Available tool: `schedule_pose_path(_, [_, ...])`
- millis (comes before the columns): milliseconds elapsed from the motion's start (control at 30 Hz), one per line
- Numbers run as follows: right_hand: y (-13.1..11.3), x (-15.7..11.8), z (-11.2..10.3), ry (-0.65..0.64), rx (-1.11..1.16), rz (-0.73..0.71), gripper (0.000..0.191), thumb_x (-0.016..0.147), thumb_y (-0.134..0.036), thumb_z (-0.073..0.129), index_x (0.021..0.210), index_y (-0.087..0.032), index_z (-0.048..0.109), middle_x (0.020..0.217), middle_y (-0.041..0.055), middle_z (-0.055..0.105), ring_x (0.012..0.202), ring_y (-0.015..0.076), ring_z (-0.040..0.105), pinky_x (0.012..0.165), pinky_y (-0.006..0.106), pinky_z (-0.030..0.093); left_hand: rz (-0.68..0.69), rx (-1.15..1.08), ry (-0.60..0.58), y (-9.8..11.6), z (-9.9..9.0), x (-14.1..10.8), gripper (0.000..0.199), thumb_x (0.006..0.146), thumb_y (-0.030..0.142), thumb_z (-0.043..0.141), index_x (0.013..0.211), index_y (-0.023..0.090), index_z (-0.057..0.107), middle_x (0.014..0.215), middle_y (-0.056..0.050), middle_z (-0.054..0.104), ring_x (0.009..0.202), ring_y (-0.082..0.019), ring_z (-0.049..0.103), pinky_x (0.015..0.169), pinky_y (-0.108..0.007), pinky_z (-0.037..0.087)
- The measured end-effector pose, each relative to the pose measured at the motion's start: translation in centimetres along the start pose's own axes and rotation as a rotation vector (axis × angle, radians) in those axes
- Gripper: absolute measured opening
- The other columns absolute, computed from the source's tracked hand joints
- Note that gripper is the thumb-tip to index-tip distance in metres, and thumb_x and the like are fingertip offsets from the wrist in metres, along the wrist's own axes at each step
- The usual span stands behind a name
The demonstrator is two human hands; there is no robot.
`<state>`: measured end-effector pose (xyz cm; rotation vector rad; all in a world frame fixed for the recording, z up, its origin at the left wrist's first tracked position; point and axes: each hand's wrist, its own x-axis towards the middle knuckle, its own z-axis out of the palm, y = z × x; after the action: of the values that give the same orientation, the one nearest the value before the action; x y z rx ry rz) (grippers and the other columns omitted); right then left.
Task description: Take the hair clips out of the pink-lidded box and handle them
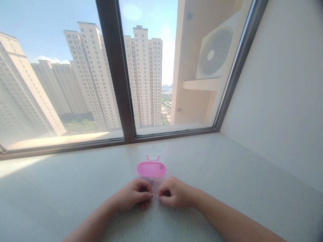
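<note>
The left hand [133, 194] and the right hand [176, 193] rest close together on a speckled stone windowsill [75, 191]. Both are curled nearly shut, and their fingertips pinch a thin pale strip [155, 195] between them, too small to make out clearly. At 12 o'clock from the hands, just beyond them, lies a clear plastic box [152, 178] with a pink oval end [151, 169], its near part hidden behind the fingers. A pink U-shaped clip [152, 158] lies just past that pink end at 12 o'clock, not touching it. Further off at 12 o'clock stands a dark window frame [118, 70], with tower blocks [93, 77] outside at 11 o'clock and an air conditioner unit [214, 50] at 1 o'clock
</note>
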<state>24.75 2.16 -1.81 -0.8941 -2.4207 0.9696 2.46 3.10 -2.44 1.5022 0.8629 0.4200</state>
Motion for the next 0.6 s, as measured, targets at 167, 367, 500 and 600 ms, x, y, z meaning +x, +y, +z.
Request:
schedule_pose_path(167, [0.17, -0.02, 0.12, -0.003, -0.017, 0.006, 0.013, 0.072, -0.013, 0.056, 0.071, -0.012, 0.068, 0.053, -0.0056, 0.042, 0.049, 0.0050, 0.036, 0.047, 0.017, 0.027, -0.008, 0.013, 0.008, 0.06, -0.02, 0.03, 0.030, 0.074, 0.043, 0.068, 0.077, 0.014, 0.059, 0.060, 0.002, 0.058, 0.054, -0.012, 0.058, 0.053, -0.023, 0.045])
schedule_pose_path(367, [0.22, 0.03, 0.09, -0.011, -0.014, 0.009, 0.014, 0.072, -0.013, 0.055, 0.073, -0.012, 0.069, 0.053, -0.0052, 0.043, 0.048, 0.0053, 0.036, 0.046, 0.017, 0.027, -0.006, 0.000, -0.001, -0.06, -0.04, 0.05, 0.031, 0.074, 0.043, 0.069, 0.077, 0.014, 0.058, 0.061, 0.002, 0.058, 0.055, -0.012, 0.058, 0.053, -0.023, 0.046])
schedule_pose_path(500, [0.08, 0.02, 0.04, -0.011, -0.016, 0.012, 0.014, 0.072, -0.012, 0.055, 0.073, -0.011, 0.069, 0.054, -0.0051, 0.044, 0.048, 0.0052, 0.036, 0.046, 0.017, 0.027, -0.003, 0.008, -0.009, -0.14, -0.13, 0.11, 0.032, 0.074, 0.043, 0.069, 0.077, 0.014, 0.059, 0.062, 0.002, 0.058, 0.055, -0.011, 0.058, 0.052, -0.023, 0.045])
schedule_pose_path(600, [0.00, -0.09, -0.04, -0.014, -0.010, 0.000, 0.012, 0.071, -0.011, 0.055, 0.069, -0.011, 0.067, 0.052, -0.0059, 0.041, 0.048, 0.0048, 0.034, 0.046, 0.017, 0.026, 0.002, 0.008, -0.012, -0.09, -0.07, 0.18, 0.032, 0.074, 0.044, 0.068, 0.077, 0.013, 0.059, 0.061, 0.001, 0.058, 0.054, -0.012, 0.057, 0.052, -0.023, 0.044])
